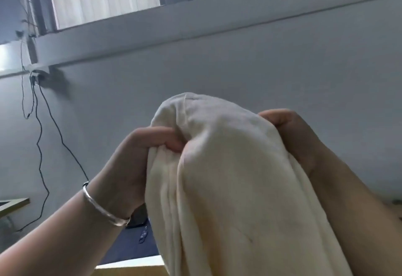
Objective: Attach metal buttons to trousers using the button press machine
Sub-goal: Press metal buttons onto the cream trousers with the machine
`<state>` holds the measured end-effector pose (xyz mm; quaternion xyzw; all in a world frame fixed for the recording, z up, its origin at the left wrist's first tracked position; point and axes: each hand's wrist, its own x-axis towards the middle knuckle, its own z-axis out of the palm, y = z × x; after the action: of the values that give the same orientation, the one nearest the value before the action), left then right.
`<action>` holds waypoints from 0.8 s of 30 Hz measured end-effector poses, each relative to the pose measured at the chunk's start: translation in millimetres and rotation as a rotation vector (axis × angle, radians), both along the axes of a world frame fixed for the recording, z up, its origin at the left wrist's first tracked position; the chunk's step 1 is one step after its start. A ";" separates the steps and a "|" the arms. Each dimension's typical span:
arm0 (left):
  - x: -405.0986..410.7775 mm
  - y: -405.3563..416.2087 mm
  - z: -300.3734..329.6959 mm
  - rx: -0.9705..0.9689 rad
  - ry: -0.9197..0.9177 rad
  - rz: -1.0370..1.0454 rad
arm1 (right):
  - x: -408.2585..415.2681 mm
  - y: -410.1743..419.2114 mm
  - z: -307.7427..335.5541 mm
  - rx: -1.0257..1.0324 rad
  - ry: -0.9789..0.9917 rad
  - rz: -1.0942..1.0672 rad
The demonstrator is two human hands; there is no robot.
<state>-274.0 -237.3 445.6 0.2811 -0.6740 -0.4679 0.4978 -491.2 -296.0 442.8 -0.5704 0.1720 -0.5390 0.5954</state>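
Left hand (139, 156) gripping cream trousers (217, 188), right hand (291, 138) gripping too

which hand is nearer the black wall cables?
Left. The left hand, gripping the cream trousers, sits just right of the cables; the right hand grips the far side of the cloth.

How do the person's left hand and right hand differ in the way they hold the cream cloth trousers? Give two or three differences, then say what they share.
The left hand wears a silver bangle on its wrist; the right hand has a bare wrist. The left hand's curled fingers show in front of the cream cloth trousers; the right hand's fingertips are hidden behind the cloth. The right hand sits slightly higher. Both hands grip the raised, bunched cloth.
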 end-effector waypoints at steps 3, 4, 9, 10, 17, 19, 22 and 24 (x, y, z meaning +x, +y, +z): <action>29.6 -15.1 -31.5 0.234 0.103 -0.009 | 5.5 -19.1 -40.2 0.098 0.105 0.357; 36.8 -22.7 -42.7 0.281 0.129 0.030 | 5.7 -26.0 -56.1 0.108 0.157 0.426; 75.5 -74.8 -102.8 0.594 0.044 0.160 | 9.4 -63.9 -129.2 0.160 0.335 0.640; 83.9 -77.4 -116.4 0.660 -0.015 0.084 | 11.9 -71.6 -144.1 0.194 0.352 0.660; 133.7 -109.6 -206.4 0.698 -0.224 0.034 | 47.1 -115.3 -236.8 0.474 0.508 0.453; 147.3 -119.9 -228.2 0.709 -0.237 0.105 | 57.9 -121.3 -253.2 0.388 0.673 0.340; 164.7 -140.0 -250.2 0.726 -0.214 0.182 | 61.2 -134.7 -265.5 0.150 0.900 0.031; 172.2 -155.8 -256.5 0.735 -0.208 0.200 | 51.7 -150.2 -268.7 0.078 0.932 -0.327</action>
<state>-101.8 -393.0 189.1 0.5506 -0.4778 -0.5963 0.3361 -439.5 -446.2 174.1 -0.6934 0.5273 -0.3063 0.3838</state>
